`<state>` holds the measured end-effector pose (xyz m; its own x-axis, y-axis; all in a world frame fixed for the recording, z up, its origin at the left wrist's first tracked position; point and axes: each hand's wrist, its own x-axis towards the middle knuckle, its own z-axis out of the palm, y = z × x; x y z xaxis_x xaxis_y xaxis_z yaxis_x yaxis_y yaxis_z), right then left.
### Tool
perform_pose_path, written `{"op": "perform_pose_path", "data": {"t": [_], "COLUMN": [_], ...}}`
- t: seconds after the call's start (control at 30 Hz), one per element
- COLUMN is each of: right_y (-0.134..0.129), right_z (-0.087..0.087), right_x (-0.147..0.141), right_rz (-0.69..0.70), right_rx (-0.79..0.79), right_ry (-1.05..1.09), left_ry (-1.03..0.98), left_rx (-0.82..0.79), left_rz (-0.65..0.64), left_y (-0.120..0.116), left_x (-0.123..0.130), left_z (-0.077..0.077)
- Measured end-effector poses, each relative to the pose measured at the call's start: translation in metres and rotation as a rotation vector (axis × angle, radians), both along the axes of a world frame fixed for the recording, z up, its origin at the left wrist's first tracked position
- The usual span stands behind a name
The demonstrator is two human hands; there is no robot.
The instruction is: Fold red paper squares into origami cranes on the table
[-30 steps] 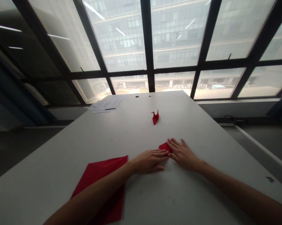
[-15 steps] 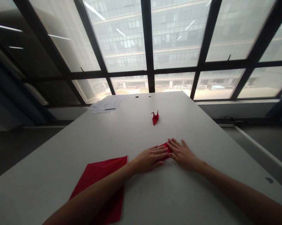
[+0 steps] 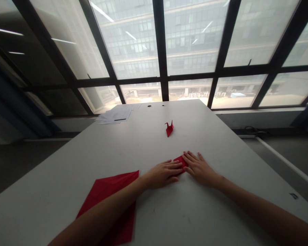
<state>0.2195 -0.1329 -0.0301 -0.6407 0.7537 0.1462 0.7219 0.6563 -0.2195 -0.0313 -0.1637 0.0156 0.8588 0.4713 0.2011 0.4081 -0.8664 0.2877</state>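
Window wall: tall panes in dark frames [image 3: 187, 37] beyond the table.
Table: long, white, smooth-topped [image 3: 200, 218].
Large paper: flat red sheet [image 3: 110, 188], near left, partly hidden by the left forearm.
White papers: loose pile of sheets [image 3: 115, 115] at the far left edge.
Left hand: [image 3: 163, 175] flattened, fingers stretched over the small fold; they have shifted slightly since a second ago.
Right hand: [image 3: 200, 171] flattened, fingertips on the fold's right side, placed as before.
Small fold: red folded paper [image 3: 180, 159] on the table, between and under both hands.
Crane: red origami paper bird [image 3: 169, 130] standing beyond the hands, unmoved.
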Motion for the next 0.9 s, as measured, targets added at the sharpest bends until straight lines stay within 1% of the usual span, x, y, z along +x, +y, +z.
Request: {"op": "perform_pose_path", "data": {"t": [0.17,0.27,0.37,0.5,0.53,0.6,0.77,0.83,0.9], "right_y": [-0.0017,-0.0030,-0.0034,-0.0032,-0.0032,-0.0033,-0.0038,-0.0036,-0.0033], "right_z": [0.0024,0.0025,0.0012,-0.0003,-0.0004,-0.0003,-0.0002,-0.0004,-0.0008], "right_x": [-0.0011,-0.0022,-0.0030,-0.0036,-0.0037,-0.0040,-0.0048,-0.0047,-0.0044], "right_rz": [-0.016,-0.033,-0.061,-0.072,-0.073,-0.076,-0.082,-0.080,-0.073], "right_rx": [-0.022,-0.004,0.028,0.044,0.045,0.045,0.050,0.051,0.052], "right_ry": [0.001,0.010,0.015,0.015,0.013,0.004,-0.017,-0.018,-0.017], "left_ry": [0.028,0.028,-0.019,-0.120,-0.131,-0.124,-0.046,-0.036,-0.048], "left_rx": [0.044,0.103,0.148,0.164,0.162,0.154,0.126,0.121,0.133], "left_rz": [0.033,0.109,0.172,0.292,0.303,0.269,0.132,0.112,0.124], "left_y": [-0.0006,-0.0023,-0.0022,0.0005,0.0009,0.0007,-0.0030,-0.0039,-0.0039], "left_x": [-0.0009,0.0001,0.0007,-0.0011,-0.0016,-0.0017,0.0015,0.0024,0.0026], "left_z": [-0.0056,-0.0054,-0.0043,-0.0055,-0.0059,-0.0063,-0.0039,-0.0030,-0.0032]}}
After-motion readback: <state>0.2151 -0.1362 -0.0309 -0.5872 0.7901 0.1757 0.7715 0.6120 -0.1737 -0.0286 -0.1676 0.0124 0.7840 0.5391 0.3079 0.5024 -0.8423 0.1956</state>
